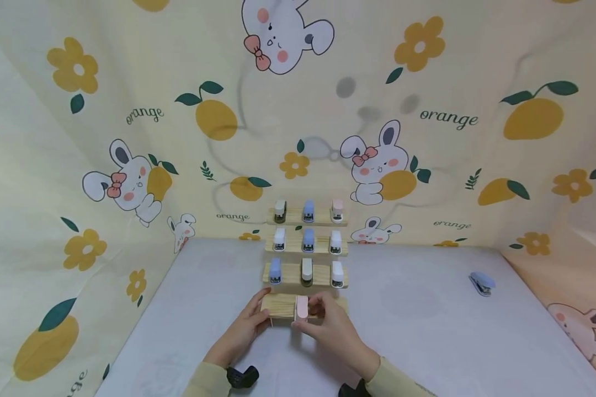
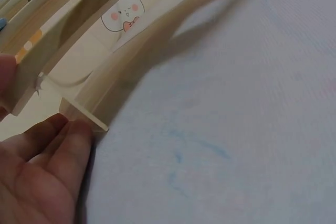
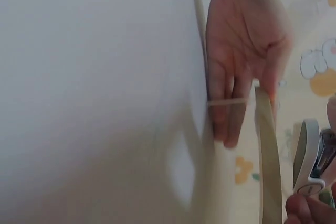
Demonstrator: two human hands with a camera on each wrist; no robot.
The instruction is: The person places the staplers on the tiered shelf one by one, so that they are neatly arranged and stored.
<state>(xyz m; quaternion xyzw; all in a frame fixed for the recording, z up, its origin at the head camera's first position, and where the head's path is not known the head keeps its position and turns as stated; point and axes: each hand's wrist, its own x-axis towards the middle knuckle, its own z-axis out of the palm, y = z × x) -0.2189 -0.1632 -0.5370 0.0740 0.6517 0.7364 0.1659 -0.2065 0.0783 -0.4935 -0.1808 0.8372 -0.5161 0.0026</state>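
Observation:
A small pink mini stapler (image 1: 302,307) stands over the lowest shelf of a tiered wooden display rack (image 1: 280,306). My right hand (image 1: 335,330) pinches it between thumb and fingers; the right wrist view shows the stapler (image 3: 308,153) side-on beside the board's edge. My left hand (image 1: 247,326) grips the left end of that same shelf. In the left wrist view its fingers (image 2: 79,135) lie against the thin wooden support under the board, and the thumb is at the board's end. Mini staplers in blue, white and grey, plus one pink, stand in rows on the shelves above.
A blue mini stapler (image 1: 482,283) lies apart on the white tabletop (image 1: 417,325) at the right. Behind the rack hangs a cream cloth (image 1: 318,110) printed with rabbits and oranges.

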